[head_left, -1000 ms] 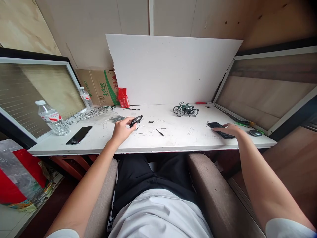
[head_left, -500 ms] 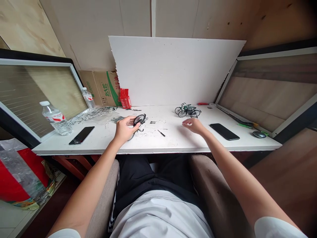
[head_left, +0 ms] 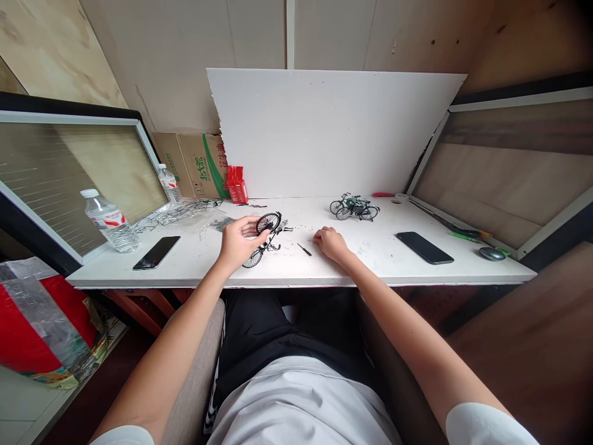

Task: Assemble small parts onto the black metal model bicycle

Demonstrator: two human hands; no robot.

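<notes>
A black miniature bicycle (head_left: 268, 241) is tilted up in my left hand (head_left: 237, 243), thumb and fingers closed near its upper wheel. Its lower wheel is close to the tabletop; whether it touches cannot be made out. My right hand (head_left: 330, 243) rests low at the middle of the white table (head_left: 370, 266), fingertips pinched together at the surface. Whatever may be between those fingertips is too small to name. Just left of them lies a small dark screwdriver-like tool (head_left: 304, 249). Tiny dark specks are scattered nearby.
Assembled miniature bicycles (head_left: 354, 207) stand at the back right. Phones lie at the left (head_left: 156, 252) and right (head_left: 424, 248), with a mouse (head_left: 492, 253) beyond. Water bottles (head_left: 110, 221), a red box (head_left: 237, 185) and thin black part frames (head_left: 178, 213) occupy the left.
My right hand has come left and down from near the standing bicycles to the table's middle, its fingers drawing together. My left hand still holds the miniature bicycle, nearly in place.
</notes>
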